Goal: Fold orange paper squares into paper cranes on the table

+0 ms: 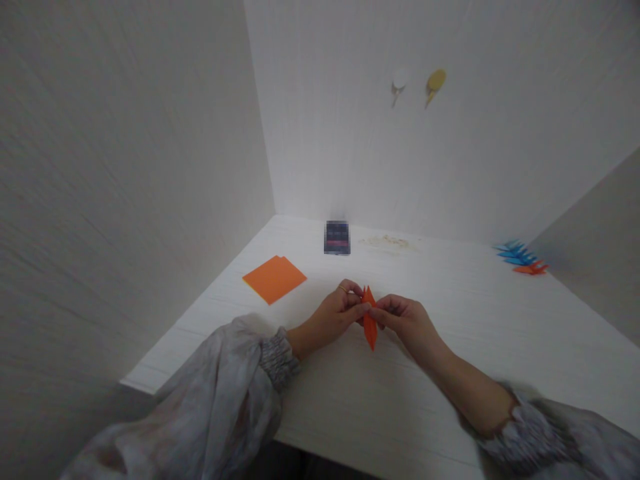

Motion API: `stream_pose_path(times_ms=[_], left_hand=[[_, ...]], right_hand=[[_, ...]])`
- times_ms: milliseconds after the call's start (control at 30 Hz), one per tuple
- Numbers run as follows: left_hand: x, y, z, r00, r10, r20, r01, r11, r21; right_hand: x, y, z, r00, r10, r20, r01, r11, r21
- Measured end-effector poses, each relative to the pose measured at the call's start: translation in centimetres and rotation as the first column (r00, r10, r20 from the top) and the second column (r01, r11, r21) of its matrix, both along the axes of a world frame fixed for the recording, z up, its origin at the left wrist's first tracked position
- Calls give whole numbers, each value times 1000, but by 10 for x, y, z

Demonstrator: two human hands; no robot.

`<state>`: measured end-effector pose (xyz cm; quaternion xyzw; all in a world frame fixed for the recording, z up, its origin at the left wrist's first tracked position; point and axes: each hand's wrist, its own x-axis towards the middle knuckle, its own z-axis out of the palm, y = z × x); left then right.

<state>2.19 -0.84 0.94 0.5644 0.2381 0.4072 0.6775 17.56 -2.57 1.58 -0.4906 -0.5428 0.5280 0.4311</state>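
A narrow folded piece of orange origami paper (371, 330) stands between my two hands, pointed at its top and bottom ends. My left hand (343, 308) pinches it from the left, thumb across its middle; a ring shows on one finger. From the right, my right hand (407, 323) grips the same paper between thumb and fingers. Both thumbs meet near the middle of the fold, and some fingertips are hidden behind it. To the left of my hands lies a stack of flat orange paper sheets (274, 280).
Several folded blue paper pieces (517, 253) and an orange folded piece (531, 269) sit at the table's right. A dark, blurred-out rectangular object (337, 238) lies near the back wall. A white hook (399, 81) and a yellow hook (436, 81) are on that wall.
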Motion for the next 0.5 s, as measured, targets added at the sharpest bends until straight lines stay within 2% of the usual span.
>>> stream_pose_path(times_ms=[267,500], left_hand=[[0,0,0,999,28,-35,-27,999,43],[-2,0,3,997,60,-54,-58,997,45]], right_hand=[[-3,-1,-2,998,-12,-66,12,1000,0],[-5,-4,2,980,53,-191,-57,998,-15]])
